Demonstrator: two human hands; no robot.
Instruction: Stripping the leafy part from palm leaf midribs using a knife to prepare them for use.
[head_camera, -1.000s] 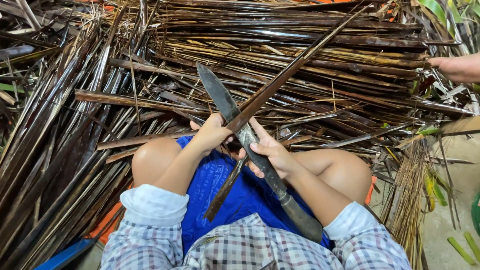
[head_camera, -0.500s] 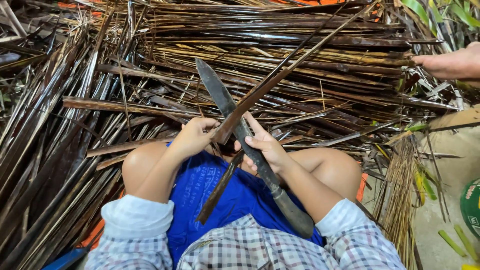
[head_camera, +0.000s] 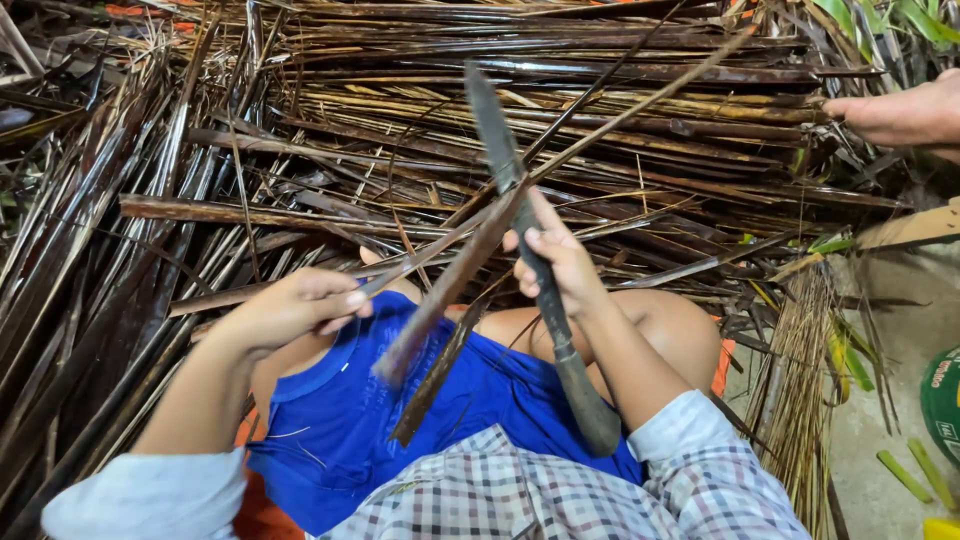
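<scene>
- Left hand (head_camera: 295, 308) was pinched shut on a thin strip (head_camera: 420, 262) peeling from the leaf stalk (head_camera: 455, 280).
- Stalk ran diagonally, near end low over the blue cloth (head_camera: 400, 420), far end pointing up-right.
- Right hand (head_camera: 560, 265) was clamped around the long knife (head_camera: 495, 140), blade pointing away, handle toward the body.
- Dry dark fronds (head_camera: 300, 150) covered the ground; another person's hand (head_camera: 900, 112) was at far right.

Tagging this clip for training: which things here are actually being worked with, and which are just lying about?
In use: left hand, right hand, long knife, dark leaf strip.
Lying about: heap of dried leaves, another person's hand, green scraps.
</scene>
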